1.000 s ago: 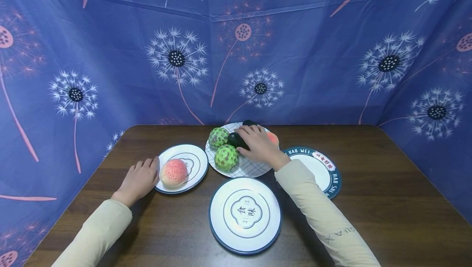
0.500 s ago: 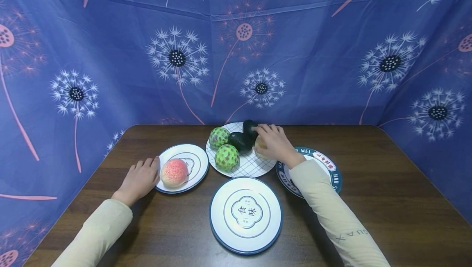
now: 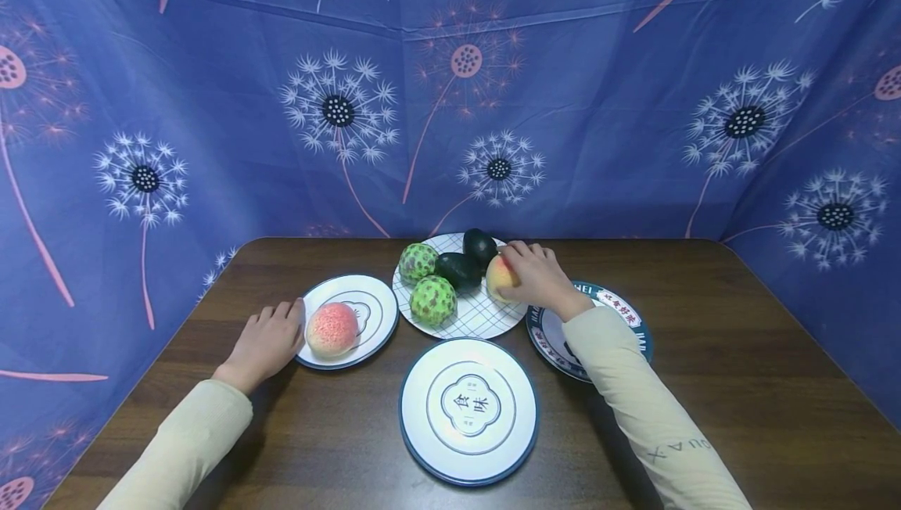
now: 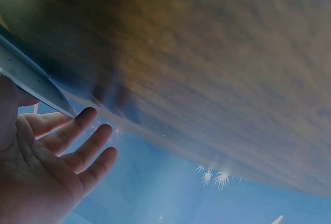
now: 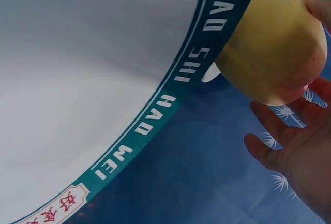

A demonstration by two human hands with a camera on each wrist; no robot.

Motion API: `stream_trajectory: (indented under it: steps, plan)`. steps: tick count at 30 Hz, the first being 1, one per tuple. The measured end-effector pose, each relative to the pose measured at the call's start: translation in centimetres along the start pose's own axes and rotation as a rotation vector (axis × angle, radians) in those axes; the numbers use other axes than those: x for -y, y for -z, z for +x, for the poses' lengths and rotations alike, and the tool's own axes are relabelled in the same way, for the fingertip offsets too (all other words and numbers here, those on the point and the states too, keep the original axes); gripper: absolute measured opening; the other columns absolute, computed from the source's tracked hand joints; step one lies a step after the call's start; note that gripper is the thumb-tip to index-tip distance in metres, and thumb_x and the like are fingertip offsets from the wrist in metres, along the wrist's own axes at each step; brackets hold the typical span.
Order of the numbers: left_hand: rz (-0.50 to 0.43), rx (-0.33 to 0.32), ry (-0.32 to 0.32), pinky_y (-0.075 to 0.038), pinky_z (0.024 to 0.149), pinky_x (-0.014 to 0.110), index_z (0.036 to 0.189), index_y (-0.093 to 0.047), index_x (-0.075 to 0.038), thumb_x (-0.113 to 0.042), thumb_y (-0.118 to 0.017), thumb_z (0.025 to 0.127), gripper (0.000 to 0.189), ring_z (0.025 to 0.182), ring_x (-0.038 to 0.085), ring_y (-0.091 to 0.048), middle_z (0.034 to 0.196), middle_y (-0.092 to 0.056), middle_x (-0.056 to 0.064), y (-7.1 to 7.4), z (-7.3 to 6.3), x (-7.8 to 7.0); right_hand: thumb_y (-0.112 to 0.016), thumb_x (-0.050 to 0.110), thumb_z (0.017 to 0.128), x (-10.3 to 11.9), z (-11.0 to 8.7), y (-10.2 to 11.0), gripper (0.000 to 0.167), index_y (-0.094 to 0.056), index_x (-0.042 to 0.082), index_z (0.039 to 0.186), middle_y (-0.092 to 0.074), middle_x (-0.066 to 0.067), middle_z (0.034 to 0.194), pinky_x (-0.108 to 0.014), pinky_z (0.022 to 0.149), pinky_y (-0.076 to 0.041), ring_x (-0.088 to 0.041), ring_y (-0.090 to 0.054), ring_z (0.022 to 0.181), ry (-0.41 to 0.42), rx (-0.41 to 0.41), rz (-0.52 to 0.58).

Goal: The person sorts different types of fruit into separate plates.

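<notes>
Right hand: A person's right hand [image 3: 538, 275] pinches a yellow-pink peach [image 3: 501, 278] at the right side of the gridded plate [image 3: 486, 324]. The hand is partly closed, thumb on the fruit, though the right wrist view shows two fingertips standing clear of it.
Yellow-pink peach: Whether it rests on the plate or is just off it cannot be told. With so few fingers on a round, smooth side, it could twist free and roll off the right edge.
Avocados: The near avocado [image 3: 459, 271] and far avocado [image 3: 479, 246] sit just left of the peach; a leftward nudge could set both rolling toward the green-spotted fruits [image 3: 432, 300].
Lettered plate: Right of centre, the lettered plate [image 3: 619, 307] lies under the right sleeve [image 3: 647, 393]. A low forearm could catch its rim and shift it.
Left hand: The left hand [image 3: 266, 338], fingers loosely spread, touches the left plate [image 3: 378, 314] at its left rim, gripping no fruit.
Pink peach: On that left plate, the pink peach [image 3: 333, 330] sits near the fingers; pressing hard on the rim could tip the plate and send it rolling.
</notes>
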State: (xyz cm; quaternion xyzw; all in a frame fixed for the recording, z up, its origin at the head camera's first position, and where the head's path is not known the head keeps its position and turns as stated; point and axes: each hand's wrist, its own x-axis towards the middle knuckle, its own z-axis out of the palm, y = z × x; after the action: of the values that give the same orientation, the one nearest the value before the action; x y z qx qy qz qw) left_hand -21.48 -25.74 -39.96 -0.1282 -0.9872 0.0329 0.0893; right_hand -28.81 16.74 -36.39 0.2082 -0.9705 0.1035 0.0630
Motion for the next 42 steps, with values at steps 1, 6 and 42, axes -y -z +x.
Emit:
stream_trajectory:
  steps: [1, 6, 42]
  plan:
    - [0.000, 0.003, 0.001, -0.040, 0.088, 0.059, 0.127, -0.043, 0.010, -0.020, -0.049, 0.089, 0.049, 0.107, 0.047, -0.049, 0.119, -0.051, 0.029, 0.01, 0.00, 0.00, -0.068, 0.041, 0.077, -0.07, 0.01, -0.05, 0.075, -0.038, 0.008, 0.137, -0.041, -0.017, 0.137, -0.059, 0.101, -0.027, -0.039, -0.039, 0.118, -0.006, 0.007, 0.003]
    - [-0.004, 0.015, 0.006, -0.040, 0.089, 0.059, 0.128, -0.042, 0.010, -0.020, -0.049, 0.089, 0.050, 0.108, 0.047, -0.048, 0.120, -0.051, 0.029, 0.03, 0.01, 0.01, -0.069, 0.043, 0.076, -0.29, 0.05, -0.24, 0.078, -0.036, 0.009, 0.138, -0.039, -0.016, 0.138, -0.059, 0.101, -0.028, -0.037, -0.041, 0.117, -0.031, 0.036, 0.022]
    - [-0.007, -0.003, -0.011, -0.041, 0.087, 0.059, 0.127, -0.043, 0.011, -0.019, -0.049, 0.089, 0.049, 0.107, 0.047, -0.049, 0.119, -0.051, 0.030, 0.30, -0.09, -0.05, -0.079, 0.036, 0.067, -0.46, -0.13, -0.69, 0.087, -0.036, 0.011, 0.138, -0.043, -0.014, 0.134, -0.059, 0.100, -0.030, -0.035, -0.046, 0.113, -0.027, 0.040, 0.061]
